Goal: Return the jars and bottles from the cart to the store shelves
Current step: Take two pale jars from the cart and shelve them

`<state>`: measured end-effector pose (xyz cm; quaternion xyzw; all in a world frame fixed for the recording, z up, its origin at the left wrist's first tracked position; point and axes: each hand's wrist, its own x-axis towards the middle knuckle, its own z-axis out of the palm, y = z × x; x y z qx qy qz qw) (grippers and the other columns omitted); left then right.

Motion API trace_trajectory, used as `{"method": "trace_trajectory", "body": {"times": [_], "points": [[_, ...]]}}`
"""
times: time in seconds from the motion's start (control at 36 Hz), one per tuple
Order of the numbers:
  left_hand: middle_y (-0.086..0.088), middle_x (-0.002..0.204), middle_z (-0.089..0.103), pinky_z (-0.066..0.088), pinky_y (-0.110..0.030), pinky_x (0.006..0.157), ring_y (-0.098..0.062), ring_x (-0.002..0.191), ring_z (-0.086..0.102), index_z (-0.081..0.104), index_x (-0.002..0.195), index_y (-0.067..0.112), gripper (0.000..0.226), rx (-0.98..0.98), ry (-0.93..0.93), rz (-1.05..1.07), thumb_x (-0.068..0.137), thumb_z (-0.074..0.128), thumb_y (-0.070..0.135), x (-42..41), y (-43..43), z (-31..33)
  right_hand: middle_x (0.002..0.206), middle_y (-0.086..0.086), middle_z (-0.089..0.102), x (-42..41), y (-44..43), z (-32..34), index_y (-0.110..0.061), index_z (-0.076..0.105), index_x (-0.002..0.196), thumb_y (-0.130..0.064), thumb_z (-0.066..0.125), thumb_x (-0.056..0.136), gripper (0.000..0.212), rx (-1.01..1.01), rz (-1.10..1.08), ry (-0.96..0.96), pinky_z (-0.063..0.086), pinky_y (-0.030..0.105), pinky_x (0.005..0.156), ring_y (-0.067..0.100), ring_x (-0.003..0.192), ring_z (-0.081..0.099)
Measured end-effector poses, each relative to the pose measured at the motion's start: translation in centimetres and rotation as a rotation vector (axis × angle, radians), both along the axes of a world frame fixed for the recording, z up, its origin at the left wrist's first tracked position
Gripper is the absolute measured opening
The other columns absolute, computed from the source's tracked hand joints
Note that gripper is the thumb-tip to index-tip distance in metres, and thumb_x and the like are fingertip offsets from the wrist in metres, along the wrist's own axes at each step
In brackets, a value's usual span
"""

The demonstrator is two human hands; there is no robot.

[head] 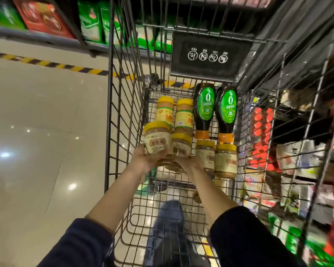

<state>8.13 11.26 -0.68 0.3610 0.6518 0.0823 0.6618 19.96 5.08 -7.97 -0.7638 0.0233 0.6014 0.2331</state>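
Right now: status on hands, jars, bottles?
Left hand gripping a yellow-lidded jar, lifted. Right hand on the next jar. Four more jars, two dark bottles lying in cart. Nothing blocking.

The wire shopping cart (123, 116) is open at the top, so that is the way in, while its mesh sides wall off the left and right and a black warning placard (210, 56) closes the far end. On the cart floor the yellow-lidded jars (183, 116) and two dark squeeze bottles (203, 108) lie packed side by side across the far half, touching or nearly so, leaving no gap between them for fingers to slip through. The near half of the basket is bare wire, crossed only by the two forearms, and the tiled aisle floor (37, 122) to the left lies open up to the shelf (46, 38).
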Motion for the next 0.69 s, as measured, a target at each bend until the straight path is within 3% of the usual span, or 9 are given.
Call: {"method": "trace_trajectory", "body": {"times": [0.08, 0.17, 0.28, 0.33, 0.39, 0.44, 0.5, 0.56, 0.69], "points": [[-0.016, 0.119, 0.064, 0.047, -0.040, 0.099, -0.028, 0.108, 0.062, 0.055, 0.119, 0.000, 0.049, 0.018, 0.012, -0.018, 0.075, 0.075, 0.006, 0.5, -0.3, 2.2, 0.135, 0.011, 0.054, 1.1, -0.2, 2.3, 0.000, 0.046, 0.132, -0.041, 0.077, 0.072, 0.079, 0.015, 0.002, -0.092, 0.048, 0.016, 0.077, 0.025, 0.123, 0.052], [-0.006, 0.119, 0.062, 0.043, -0.030, 0.097, -0.019, 0.102, 0.059, 0.051, 0.121, 0.006, 0.051, 0.024, -0.046, -0.028, 0.076, 0.074, 0.008, 0.9, -1.0, 4.2, 0.127, 0.015, 0.059, 2.0, -1.0, 4.5, 0.003, 0.051, 0.126, -0.030, 0.070, 0.082, 0.058, 0.087, 0.010, -0.183, 0.045, 0.013, 0.055, 0.027, 0.116, 0.057], [-0.005, 0.109, 0.063, 0.044, -0.027, 0.086, -0.017, 0.093, 0.057, 0.054, 0.104, 0.014, 0.031, 0.072, -0.098, -0.045, 0.079, 0.070, 0.006, 1.1, -2.3, 7.5, 0.089, 0.008, 0.061, 2.7, -2.3, 7.1, -0.009, 0.061, 0.097, -0.020, 0.077, 0.075, 0.029, 0.189, -0.041, -0.179, 0.041, 0.010, 0.037, 0.012, 0.062, 0.057], [-0.011, 0.114, 0.063, 0.045, -0.032, 0.094, -0.022, 0.102, 0.060, 0.054, 0.100, 0.012, 0.032, 0.078, -0.128, -0.046, 0.075, 0.073, 0.007, 0.9, -3.0, 9.0, 0.081, 0.001, 0.060, 2.9, -3.3, 8.9, -0.014, 0.058, 0.088, -0.015, 0.079, 0.073, 0.026, 0.263, -0.085, -0.157, 0.052, 0.012, 0.056, 0.010, 0.067, 0.055], [-0.012, 0.124, 0.060, 0.043, -0.040, 0.103, -0.026, 0.113, 0.058, 0.048, 0.122, 0.005, 0.073, 0.107, -0.150, -0.053, 0.061, 0.084, 0.022, 0.8, -3.7, 10.8, 0.079, -0.005, 0.059, 3.2, -4.5, 10.9, -0.014, 0.060, 0.089, -0.021, 0.082, 0.069, 0.031, 0.308, -0.039, -0.191, 0.054, 0.025, 0.077, 0.014, 0.077, 0.057], [-0.012, 0.127, 0.058, 0.042, -0.047, 0.104, -0.028, 0.114, 0.057, 0.038, 0.135, 0.011, 0.101, 0.142, -0.139, -0.085, 0.050, 0.087, 0.034, 0.8, -4.7, 12.4, 0.085, -0.005, 0.062, 3.7, -5.8, 12.7, -0.004, 0.062, 0.109, -0.026, 0.082, 0.067, 0.052, 0.389, -0.031, -0.199, 0.056, 0.022, 0.072, 0.014, 0.078, 0.061], [-0.012, 0.126, 0.058, 0.040, -0.049, 0.105, -0.028, 0.114, 0.057, 0.042, 0.128, 0.014, 0.080, 0.192, -0.150, -0.093, 0.060, 0.083, 0.026, 0.8, -5.7, 14.2, 0.093, -0.003, 0.060, 4.2, -6.8, 15.2, -0.004, 0.058, 0.116, -0.027, 0.079, 0.073, 0.053, 0.419, -0.020, -0.267, 0.046, 0.003, 0.052, 0.011, 0.079, 0.060], [-0.011, 0.122, 0.059, 0.040, -0.048, 0.105, -0.027, 0.113, 0.057, 0.045, 0.114, 0.021, 0.058, 0.240, -0.181, -0.114, 0.068, 0.079, 0.016, 1.0, -6.7, 16.3, 0.103, -0.005, 0.063, 4.4, -7.7, 17.9, -0.010, 0.061, 0.115, -0.032, 0.079, 0.072, 0.051, 0.470, -0.030, -0.365, 0.040, -0.003, 0.051, 0.013, 0.095, 0.061], [-0.013, 0.116, 0.064, 0.052, -0.036, 0.088, -0.024, 0.103, 0.064, 0.044, 0.129, 0.008, 0.070, 0.298, -0.301, -0.165, 0.068, 0.076, 0.017, 1.4, -9.4, 22.3, 0.083, -0.005, 0.073, 5.0, -10.5, 23.9, -0.025, 0.064, 0.071, -0.035, 0.091, 0.045, 0.039, 0.556, -0.126, -0.506, 0.057, 0.033, 0.082, 0.011, 0.081, 0.070]]}}
